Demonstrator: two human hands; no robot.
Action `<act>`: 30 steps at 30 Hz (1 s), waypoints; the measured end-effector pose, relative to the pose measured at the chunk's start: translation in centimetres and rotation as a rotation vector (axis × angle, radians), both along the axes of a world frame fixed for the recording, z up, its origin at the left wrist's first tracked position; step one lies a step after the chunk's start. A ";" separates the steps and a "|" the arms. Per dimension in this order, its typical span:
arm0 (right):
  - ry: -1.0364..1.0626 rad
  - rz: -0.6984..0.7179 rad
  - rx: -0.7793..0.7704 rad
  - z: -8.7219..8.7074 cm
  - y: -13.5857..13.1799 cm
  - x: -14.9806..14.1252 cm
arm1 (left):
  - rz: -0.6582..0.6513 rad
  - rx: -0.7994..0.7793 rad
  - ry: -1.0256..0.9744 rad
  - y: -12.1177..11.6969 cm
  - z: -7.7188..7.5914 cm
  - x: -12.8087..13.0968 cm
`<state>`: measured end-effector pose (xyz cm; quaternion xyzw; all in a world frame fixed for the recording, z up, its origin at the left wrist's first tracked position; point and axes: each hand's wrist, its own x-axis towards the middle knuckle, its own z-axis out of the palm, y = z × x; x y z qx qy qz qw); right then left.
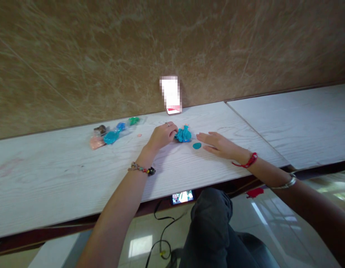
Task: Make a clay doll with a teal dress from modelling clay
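A ruffled blue modelling-clay figure (183,134) stands on the white wood-grain tabletop, with a small pinkish bit at its top. At its left side, the curled fingers of my left hand (163,136) close against it; their tips are partly hidden. A flat, teal oval of clay (197,146) lies on the table just right of the figure. Beside that oval is my right hand (218,145), palm down and fingers stretched out, holding nothing. A narrow gap separates its fingertips from the figure.
Clear bags of pink, brown, blue and green clay (111,137) lie to the left, near a small pink piece (139,135). A lit phone (172,95) leans against the marbled wall. Below the table edge are another screen (183,197) and a black cable (161,238).
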<state>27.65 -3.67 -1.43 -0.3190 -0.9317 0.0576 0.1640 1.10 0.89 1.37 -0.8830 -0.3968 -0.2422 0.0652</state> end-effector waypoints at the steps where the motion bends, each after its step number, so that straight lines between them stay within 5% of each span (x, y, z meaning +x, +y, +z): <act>1: 0.001 -0.008 0.002 0.0 0.0 0.0 | 0.002 0.004 -0.001 0.0 0.0 0.0; 17: 0.172 -0.056 -0.133 0.5 2.0 -2.3 | -0.176 0.020 0.189 -2.2 1.0 2.8; 30: 0.207 -0.050 -0.226 0.2 2.4 -2.2 | -0.086 -0.001 0.292 -2.5 1.0 3.7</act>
